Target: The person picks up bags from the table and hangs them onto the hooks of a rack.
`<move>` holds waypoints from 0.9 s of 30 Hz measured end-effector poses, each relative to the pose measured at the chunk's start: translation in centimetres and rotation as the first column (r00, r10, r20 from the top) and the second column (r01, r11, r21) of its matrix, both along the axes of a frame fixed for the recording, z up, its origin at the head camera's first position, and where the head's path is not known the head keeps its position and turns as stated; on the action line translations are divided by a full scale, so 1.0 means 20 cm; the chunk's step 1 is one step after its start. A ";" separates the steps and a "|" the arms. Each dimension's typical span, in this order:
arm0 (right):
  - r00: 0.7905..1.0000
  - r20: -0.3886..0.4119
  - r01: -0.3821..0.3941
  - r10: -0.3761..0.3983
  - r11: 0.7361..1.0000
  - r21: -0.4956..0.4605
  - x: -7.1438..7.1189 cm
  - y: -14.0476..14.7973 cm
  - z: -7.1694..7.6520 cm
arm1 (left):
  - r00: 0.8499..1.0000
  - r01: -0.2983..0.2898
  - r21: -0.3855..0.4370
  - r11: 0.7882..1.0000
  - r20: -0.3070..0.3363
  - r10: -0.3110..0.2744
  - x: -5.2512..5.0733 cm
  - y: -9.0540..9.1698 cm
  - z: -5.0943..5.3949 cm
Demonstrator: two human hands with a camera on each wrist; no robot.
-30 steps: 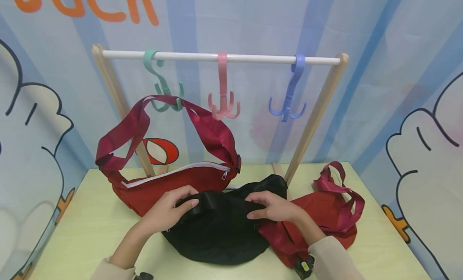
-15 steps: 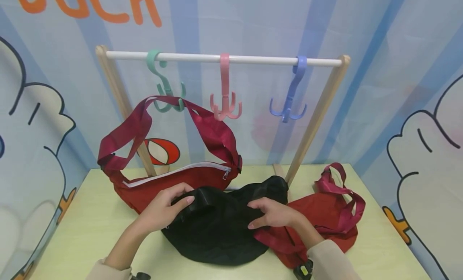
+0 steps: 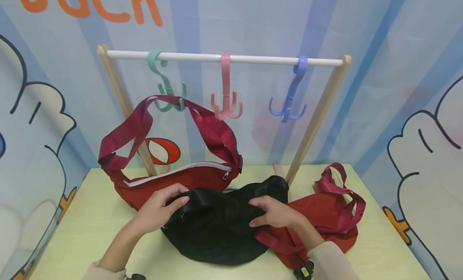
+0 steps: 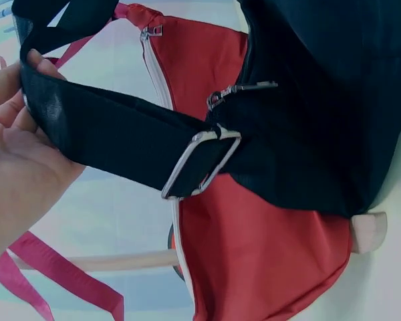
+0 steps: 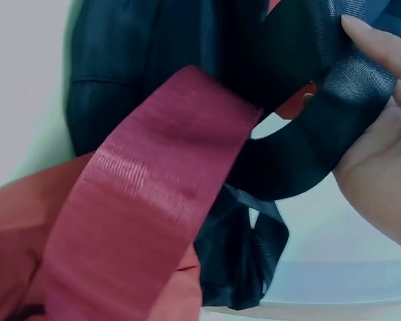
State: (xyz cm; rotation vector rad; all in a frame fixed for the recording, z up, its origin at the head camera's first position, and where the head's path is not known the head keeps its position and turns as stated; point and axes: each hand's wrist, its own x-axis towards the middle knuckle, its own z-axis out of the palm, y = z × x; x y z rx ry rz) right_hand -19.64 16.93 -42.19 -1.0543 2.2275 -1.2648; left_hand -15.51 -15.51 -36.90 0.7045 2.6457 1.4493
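Black bag (image 3: 220,240), held by its strap (image 4: 113,130)
Left hand (image 3: 158,209) curls round one stretch; right hand (image 3: 276,213) loosely pinches another.

Light falls softly, though the black bag (image 3: 224,238) seems underexposed.

Left hand (image 3: 157,209) gripping, right hand (image 3: 275,213) pinching, thumbs (image 3: 177,204) opposing curled fingers (image 3: 173,190), forearms (image 3: 122,244) angled inward
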 end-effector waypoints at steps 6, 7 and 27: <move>0.999 -0.039 0.008 -0.009 0.999 -0.035 0.00 0.02 0.06 | 1.000 -0.003 -0.003 1.000 0.012 0.003 0.01 -0.04 0.01; 0.999 -0.047 0.012 -0.013 0.999 -0.039 0.00 0.02 0.07 | 1.000 -0.006 -0.005 1.000 0.014 0.006 0.01 -0.05 0.01; 1.000 -0.012 0.008 -0.008 1.000 0.005 0.02 0.05 0.13 | 0.998 -0.059 -0.074 0.995 0.018 0.060 0.02 -0.09 0.01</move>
